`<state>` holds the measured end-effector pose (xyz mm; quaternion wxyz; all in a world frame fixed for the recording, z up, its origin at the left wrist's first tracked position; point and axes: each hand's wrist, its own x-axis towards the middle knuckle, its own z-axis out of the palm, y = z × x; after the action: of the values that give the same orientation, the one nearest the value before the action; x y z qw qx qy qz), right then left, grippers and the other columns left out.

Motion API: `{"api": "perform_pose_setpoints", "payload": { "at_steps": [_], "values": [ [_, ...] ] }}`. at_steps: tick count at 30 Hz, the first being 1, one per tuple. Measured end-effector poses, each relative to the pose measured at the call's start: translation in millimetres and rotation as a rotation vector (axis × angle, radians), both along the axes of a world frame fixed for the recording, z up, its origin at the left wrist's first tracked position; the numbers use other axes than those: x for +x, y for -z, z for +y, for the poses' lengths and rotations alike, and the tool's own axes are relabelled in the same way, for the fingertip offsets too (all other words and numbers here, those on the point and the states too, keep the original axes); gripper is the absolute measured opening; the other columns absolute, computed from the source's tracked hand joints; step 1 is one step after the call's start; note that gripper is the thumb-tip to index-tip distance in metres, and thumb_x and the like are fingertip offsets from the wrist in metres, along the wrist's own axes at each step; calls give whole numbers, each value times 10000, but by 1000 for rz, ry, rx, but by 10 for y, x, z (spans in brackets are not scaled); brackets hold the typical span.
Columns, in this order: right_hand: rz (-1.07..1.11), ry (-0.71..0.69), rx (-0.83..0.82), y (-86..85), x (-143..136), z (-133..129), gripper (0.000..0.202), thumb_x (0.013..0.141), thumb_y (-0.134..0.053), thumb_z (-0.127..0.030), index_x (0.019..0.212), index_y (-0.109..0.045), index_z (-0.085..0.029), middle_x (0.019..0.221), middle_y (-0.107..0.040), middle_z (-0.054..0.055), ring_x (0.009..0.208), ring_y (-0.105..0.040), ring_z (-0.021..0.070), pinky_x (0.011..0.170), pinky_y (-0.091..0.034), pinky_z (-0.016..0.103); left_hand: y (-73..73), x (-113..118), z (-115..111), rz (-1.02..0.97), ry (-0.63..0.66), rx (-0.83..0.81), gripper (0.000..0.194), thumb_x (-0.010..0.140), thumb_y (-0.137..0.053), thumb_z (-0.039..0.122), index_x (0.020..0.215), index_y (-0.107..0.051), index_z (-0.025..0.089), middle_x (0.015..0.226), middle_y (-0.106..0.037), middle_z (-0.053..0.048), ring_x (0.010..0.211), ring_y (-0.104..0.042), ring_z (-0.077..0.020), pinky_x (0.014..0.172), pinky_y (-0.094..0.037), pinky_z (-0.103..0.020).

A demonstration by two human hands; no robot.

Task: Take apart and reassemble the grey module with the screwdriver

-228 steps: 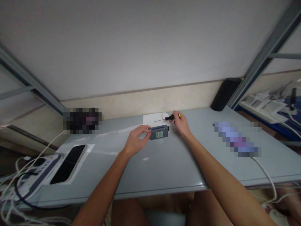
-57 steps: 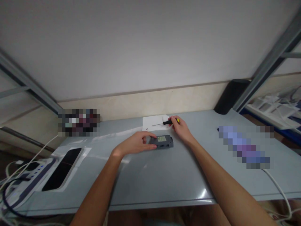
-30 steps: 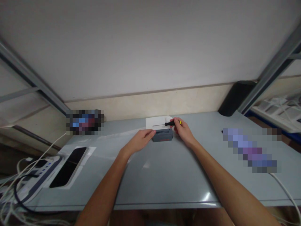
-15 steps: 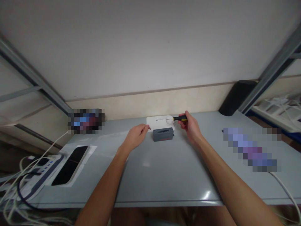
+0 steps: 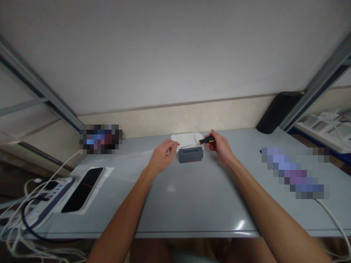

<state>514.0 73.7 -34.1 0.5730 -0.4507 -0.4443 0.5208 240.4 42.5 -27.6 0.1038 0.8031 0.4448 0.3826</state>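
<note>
My right hand (image 5: 220,146) is closed round the black and yellow handle of a screwdriver (image 5: 206,140), whose thin shaft slants left over a small dark grey box (image 5: 190,155). The box has a row of slots on top and stands upright on the desk. At its left end, close to the screwdriver's tip, my left hand (image 5: 163,155) has thumb and forefinger pinched together. Whatever is in that pinch is too small to make out. Behind the box lies a white sheet (image 5: 181,137) with a round white object (image 5: 197,137) on it.
The grey desk (image 5: 192,204) runs back to the wall. At left are a phone (image 5: 83,190) on white paper and a power strip (image 5: 52,201) with tangled cables. A black cylinder (image 5: 278,113) stands back right. Blurred-out items lie left and right.
The screwdriver's tip has dropped from above the white sheet to the box's left end. My left hand has moved right and slightly up, toward that tip. The box stays put.
</note>
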Motion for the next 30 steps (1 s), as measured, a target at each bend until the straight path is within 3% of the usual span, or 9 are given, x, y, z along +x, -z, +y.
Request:
{"api": "perform_pose_setpoints", "payload": {
  "at_steps": [19,30],
  "values": [
    [-17,11,-9,54,5,29,569,845,-705,-778,895,-745,-213,588,-644,12,506,-480,139,504,-302,297,0,104,-54,-80,48,56,169,1057,-564,273,1004,-707,200,905,-675,-54,803,-603,-176,759,-488,-322],
    [-22,1,-7,48,1,25,553,849,-708,-766,885,-745,-216,587,-641,13,512,-467,144,505,-301,299,-15,84,-88,-30,92,73,168,1049,-556,200,1024,-723,195,1019,-704,-73,863,-630,-174,838,-524,-323]
  ]
}}
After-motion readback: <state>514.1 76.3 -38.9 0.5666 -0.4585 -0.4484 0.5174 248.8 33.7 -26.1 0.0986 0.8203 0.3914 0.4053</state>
